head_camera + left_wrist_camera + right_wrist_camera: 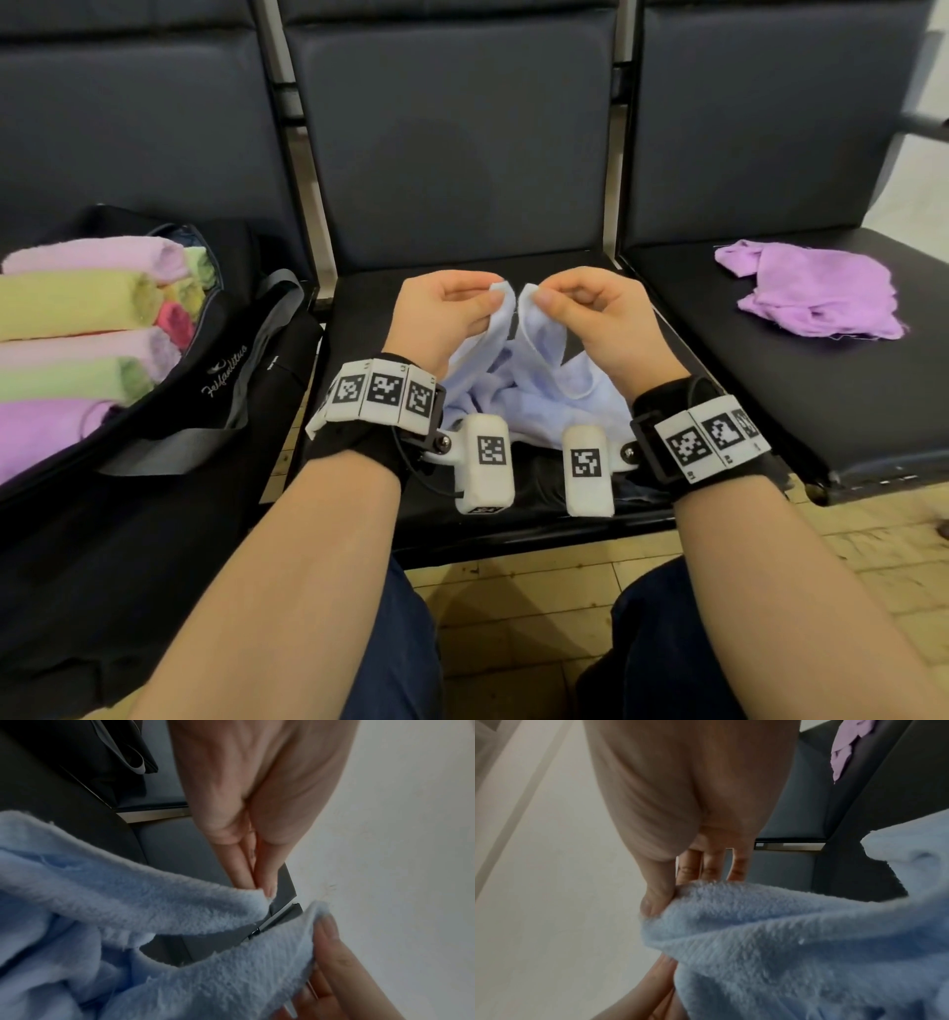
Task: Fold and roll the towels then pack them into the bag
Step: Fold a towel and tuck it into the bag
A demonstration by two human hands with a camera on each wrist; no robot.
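A light blue towel (518, 380) hangs crumpled over the middle seat, lifted by two corners. My left hand (452, 308) pinches one corner and my right hand (580, 308) pinches the other, the two corners almost touching. In the left wrist view the left hand (259, 888) pinches the blue towel (159, 902) at its tip, and the other hand's thumb lies on the second corner. In the right wrist view my right hand (659, 902) grips the blue towel (782, 943). A black bag (215, 370) lies open on the left seat, holding several rolled towels (82, 329) in pink, yellow, green and purple.
A crumpled purple towel (816, 293) lies on the right seat (873, 390). The dark middle seat (513, 519) carries the blue towel. Seat backs rise behind. My knees and a tiled floor (529, 591) are below.
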